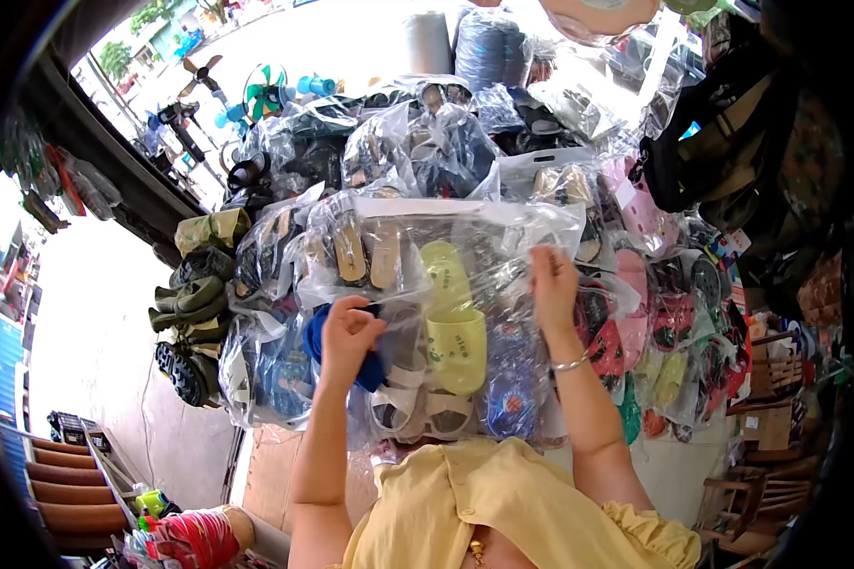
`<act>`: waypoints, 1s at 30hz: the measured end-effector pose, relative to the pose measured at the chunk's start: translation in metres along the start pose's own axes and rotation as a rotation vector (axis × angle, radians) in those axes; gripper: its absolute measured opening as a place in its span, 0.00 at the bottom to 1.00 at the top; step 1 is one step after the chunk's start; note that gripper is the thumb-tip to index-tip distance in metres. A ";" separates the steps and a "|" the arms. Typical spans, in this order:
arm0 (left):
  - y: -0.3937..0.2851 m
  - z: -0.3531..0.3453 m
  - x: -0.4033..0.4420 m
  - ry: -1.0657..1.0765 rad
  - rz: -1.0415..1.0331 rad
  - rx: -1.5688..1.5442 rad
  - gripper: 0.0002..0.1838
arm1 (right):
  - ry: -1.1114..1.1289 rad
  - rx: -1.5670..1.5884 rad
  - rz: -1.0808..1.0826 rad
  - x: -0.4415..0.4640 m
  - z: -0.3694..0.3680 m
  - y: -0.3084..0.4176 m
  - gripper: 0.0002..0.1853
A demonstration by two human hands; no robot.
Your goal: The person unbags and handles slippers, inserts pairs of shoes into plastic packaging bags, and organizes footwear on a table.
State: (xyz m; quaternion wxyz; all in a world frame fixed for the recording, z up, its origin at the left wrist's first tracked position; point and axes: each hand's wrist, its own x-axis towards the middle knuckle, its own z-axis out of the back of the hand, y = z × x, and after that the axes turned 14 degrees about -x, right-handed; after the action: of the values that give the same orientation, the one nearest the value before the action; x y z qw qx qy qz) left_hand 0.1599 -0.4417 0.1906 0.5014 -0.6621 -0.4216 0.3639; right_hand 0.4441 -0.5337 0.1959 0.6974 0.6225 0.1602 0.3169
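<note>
A large clear plastic bag (503, 232) with a whitish top edge is spread between my hands. My left hand (349, 337) has its fingers pinched together on the bag's left part, beside a dark blue item (318, 332). At the bag's right side, my right hand (552, 284) is closed on the plastic, a silver bracelet at its wrist. Yellow-green slippers (455, 346) lie in the middle, under or inside the plastic; I cannot tell which. Just below them are grey and white sandals (446, 412), and blue patterned footwear (512, 398) sits to the right.
Bagged shoes and sandals (361, 251) are piled across the display. Dark green shoes (190, 302) stand at its left edge, pink clogs (636, 204) at the right. Black bags (721, 133) hang at upper right. A spool of red cord (194, 539) is at lower left, wooden chairs (740, 503) at lower right.
</note>
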 end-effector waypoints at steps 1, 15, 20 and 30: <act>0.003 0.016 0.005 -0.054 -0.030 0.098 0.20 | -0.006 0.001 0.002 0.011 0.008 -0.004 0.11; -0.001 -0.014 -0.038 0.224 0.436 -0.627 0.34 | -0.109 -0.232 0.308 0.021 0.007 -0.018 0.13; 0.047 -0.016 -0.054 0.221 0.344 -0.311 0.21 | -0.033 -0.142 0.261 0.019 0.002 -0.010 0.14; 0.024 -0.017 -0.052 -0.024 0.215 -0.411 0.14 | -0.013 0.212 -0.156 0.043 0.013 -0.015 0.13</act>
State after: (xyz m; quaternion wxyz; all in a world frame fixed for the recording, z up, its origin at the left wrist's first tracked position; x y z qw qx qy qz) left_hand 0.1601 -0.4995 0.1746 0.3093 -0.7871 -0.4199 0.3295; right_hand 0.4878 -0.5159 0.1910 0.6510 0.6806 0.2362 0.2391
